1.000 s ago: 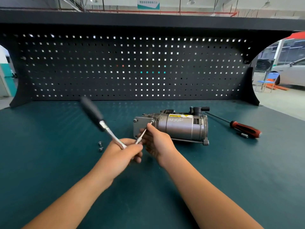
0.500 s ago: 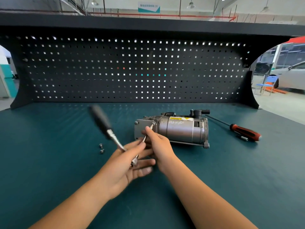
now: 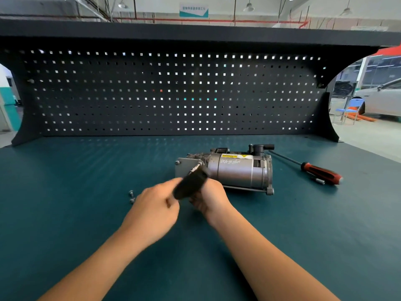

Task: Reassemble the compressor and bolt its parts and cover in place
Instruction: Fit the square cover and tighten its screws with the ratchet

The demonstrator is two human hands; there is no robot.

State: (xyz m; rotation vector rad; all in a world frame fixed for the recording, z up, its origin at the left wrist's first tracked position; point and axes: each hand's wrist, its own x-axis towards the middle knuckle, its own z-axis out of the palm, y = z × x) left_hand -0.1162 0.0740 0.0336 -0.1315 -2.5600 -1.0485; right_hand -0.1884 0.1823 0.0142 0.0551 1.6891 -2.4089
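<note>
Head view: teal bench (image 3: 65, 213), black pegboard (image 3: 108, 94); left hand (image 3: 155, 207) fingers curl round tool handle (image 3: 189, 184); right hand (image 3: 211, 198) fingers: cannot tell.

Bench (image 3: 65, 192) teal; pegboard (image 3: 130, 94) black, grid of square holes; compressor (image 3: 236, 173) silver-grey, label (image 3: 236, 156) yellow; screwdriver (image 3: 319, 172) handle red and black; tool (image 3: 188, 184) grip black; chair (image 3: 355, 105) blue.

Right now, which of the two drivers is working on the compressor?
The black-handled driver, gripped by the left hand, with its tip against the compressor cover. The red-handled screwdriver lies untouched on the bench.
</note>
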